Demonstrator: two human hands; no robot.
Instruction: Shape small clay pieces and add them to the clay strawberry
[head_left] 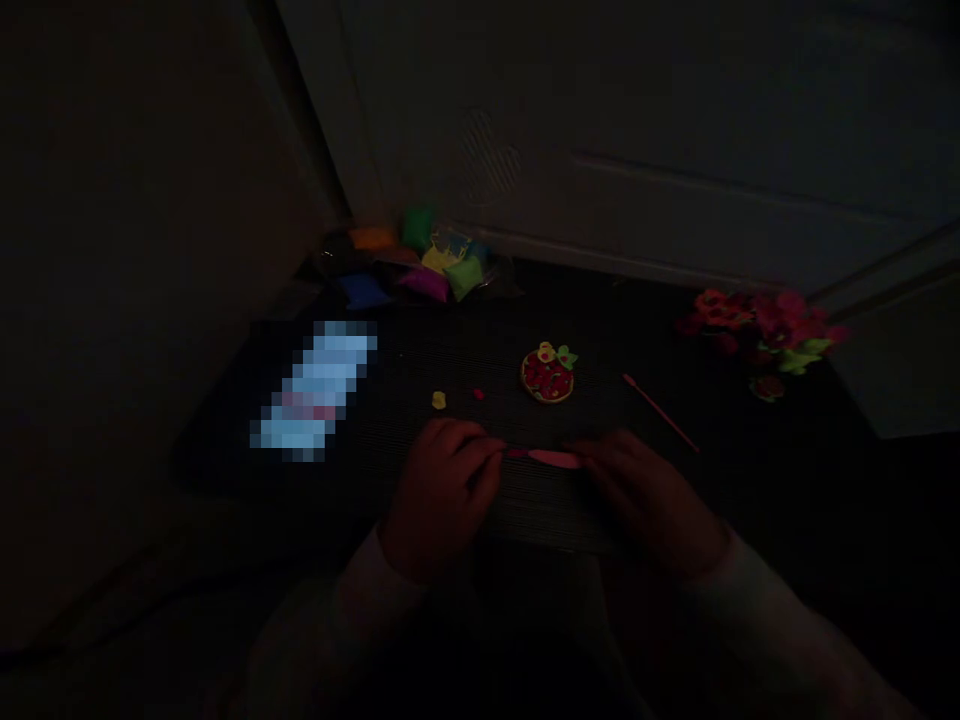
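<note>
Dim room; dark counter (540, 515) against a pale panelled wall (637, 110), most detail lost in shadow. 2 hands at the near edge, both in light sleeves. Left hand (444, 490): fingers pinched on the left end of a pink tool (555, 459). Right hand (649, 492): fingers closed on its right end. Tool lies crosswise between the 2, flat pink part toward the right. Just beyond: 1 yellow bit (439, 400), 1 red bit (479, 394), then a red disc (547, 378) with yellow rim, 2 small flower shapes at its top edge. Pink stick (661, 413) slantwise, right of the disc. Farther left, a lit screen (315, 390), blurred. Back left, coloured packets (364, 291) heaped. Far right, red and pink flowers (784, 318), some green among them.
</note>
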